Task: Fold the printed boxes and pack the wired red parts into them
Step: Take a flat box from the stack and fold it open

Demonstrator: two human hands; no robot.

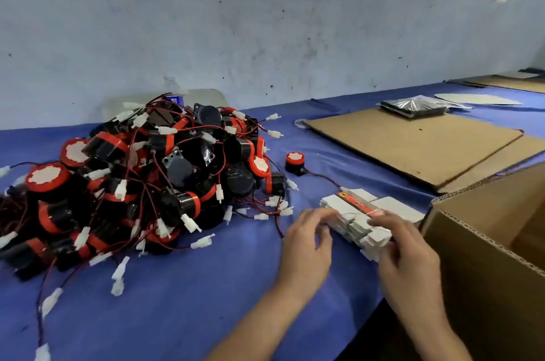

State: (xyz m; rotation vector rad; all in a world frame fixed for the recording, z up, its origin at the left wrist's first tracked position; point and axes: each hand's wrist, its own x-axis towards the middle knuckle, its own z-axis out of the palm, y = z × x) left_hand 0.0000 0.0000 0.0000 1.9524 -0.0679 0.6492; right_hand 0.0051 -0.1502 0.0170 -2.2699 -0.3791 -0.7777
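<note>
Running left to right, the flat box stack [358,203] is clasped endwise by the left hand [306,245] and right hand [410,251].

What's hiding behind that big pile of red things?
A clear bottle with a blue label pokes up behind the pile, by the wall. The pile covers its lower part, so I cannot tell what else sits there.

One red-part heap [153,172], one stray part [295,162], one box stack [356,213], one carton [486,257].
</note>
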